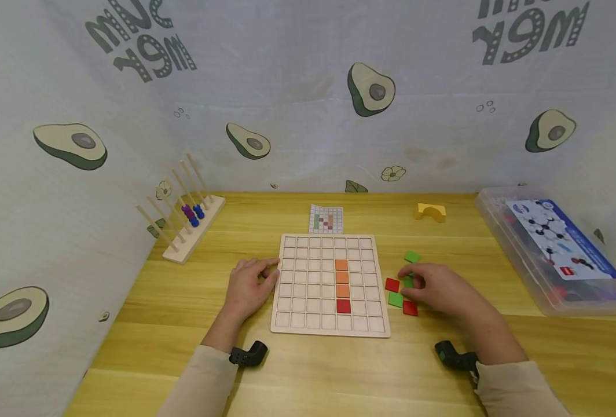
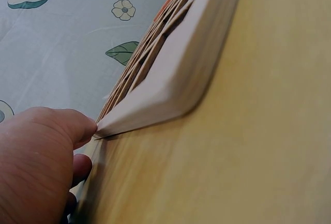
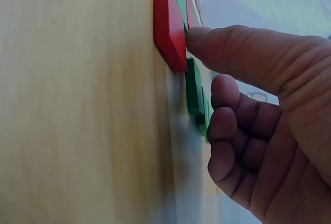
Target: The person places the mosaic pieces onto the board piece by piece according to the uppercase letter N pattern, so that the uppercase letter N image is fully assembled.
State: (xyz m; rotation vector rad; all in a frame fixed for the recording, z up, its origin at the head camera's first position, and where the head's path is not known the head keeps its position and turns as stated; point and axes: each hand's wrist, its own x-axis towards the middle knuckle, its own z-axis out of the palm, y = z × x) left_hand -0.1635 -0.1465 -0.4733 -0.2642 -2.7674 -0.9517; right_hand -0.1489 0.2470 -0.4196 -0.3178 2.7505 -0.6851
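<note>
A wooden grid board (image 1: 308, 333) lies in front of me. Three orange tiles (image 1: 341, 277) and one red tile (image 1: 343, 306) stand in a column in its cells. My left hand (image 1: 246, 288) is at the board's left edge, its fingertips touching the side; the left wrist view shows the thumb at a corner. On the right, my right hand (image 1: 438, 288) hovers over loose green tiles (image 1: 395, 299) and red tiles (image 1: 410, 308). Thumb and index finger are apart there, with a green tile visible between them. In the right wrist view the thumb is beside a red tile (image 3: 169, 25); the other fingers are loosely curled.
A small printed pattern card (image 1: 326, 219) lies behind the board. At the back left stands a wooden peg rack (image 1: 185, 249) with purple and blue beads. A yellow arch block (image 1: 430, 212) and a clear plastic case (image 1: 521, 260) are to the right.
</note>
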